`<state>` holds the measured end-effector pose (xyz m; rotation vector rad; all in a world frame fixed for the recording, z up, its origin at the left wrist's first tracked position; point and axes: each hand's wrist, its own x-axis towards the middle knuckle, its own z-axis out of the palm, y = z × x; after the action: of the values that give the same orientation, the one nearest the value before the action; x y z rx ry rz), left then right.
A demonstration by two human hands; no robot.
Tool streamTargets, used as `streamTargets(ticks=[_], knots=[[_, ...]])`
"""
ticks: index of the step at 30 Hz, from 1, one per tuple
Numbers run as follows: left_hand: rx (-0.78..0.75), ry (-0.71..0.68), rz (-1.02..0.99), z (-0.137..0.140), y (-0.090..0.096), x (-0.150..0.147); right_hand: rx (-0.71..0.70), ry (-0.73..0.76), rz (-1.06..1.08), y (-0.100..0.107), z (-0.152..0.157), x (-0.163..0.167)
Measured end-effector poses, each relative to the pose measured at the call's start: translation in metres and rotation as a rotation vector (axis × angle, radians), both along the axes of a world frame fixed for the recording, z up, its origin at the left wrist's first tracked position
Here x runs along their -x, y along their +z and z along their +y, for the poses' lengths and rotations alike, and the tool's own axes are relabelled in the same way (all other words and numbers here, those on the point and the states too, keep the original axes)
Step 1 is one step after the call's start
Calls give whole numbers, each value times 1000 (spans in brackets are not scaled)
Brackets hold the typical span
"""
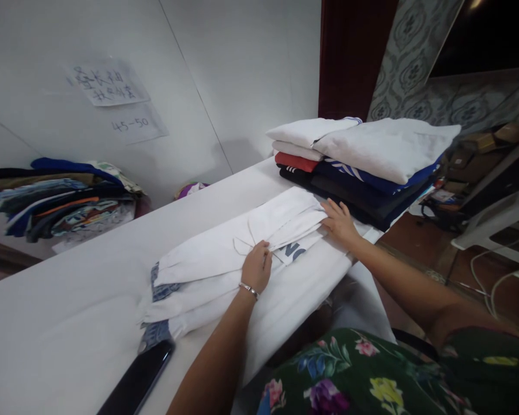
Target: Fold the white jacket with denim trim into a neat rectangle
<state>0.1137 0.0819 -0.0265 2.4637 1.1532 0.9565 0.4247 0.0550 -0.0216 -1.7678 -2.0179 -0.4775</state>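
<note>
A white garment (225,253) lies folded lengthwise on the white-covered table, with a thin loose drawstring on top. Blue denim-like pieces (166,290) show at its left end, and dark printed lettering (294,251) shows along its near side. My left hand (257,268), with a silver bracelet at the wrist, rests on the garment's middle, fingers curled together at a fold edge. Stretched over the garment's right end are the fingers of my right hand (341,225), spread and lying flat.
A stack of folded clothes (354,178) stands at the table's right end. A black phone (136,380) lies at the near left. Beyond the far edge is another clothes pile (69,199). Handwritten papers (108,83) hang on the wall; a white stool (497,225) stands right.
</note>
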Motion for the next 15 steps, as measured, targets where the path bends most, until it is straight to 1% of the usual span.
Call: streamTargets(ticks=[2, 7, 11, 15], knots=[[-25, -34, 56, -1, 0, 0, -8, 13, 4, -2, -3, -9], [-80, -148, 267, -2, 1, 1, 47, 38, 95, -14, -12, -28], [-124, -105, 289, -7, 12, 0, 6, 37, 116, -20, -15, -31], [-53, -81, 468, -10, 19, -4, 44, 8, 136, -24, -12, -32]])
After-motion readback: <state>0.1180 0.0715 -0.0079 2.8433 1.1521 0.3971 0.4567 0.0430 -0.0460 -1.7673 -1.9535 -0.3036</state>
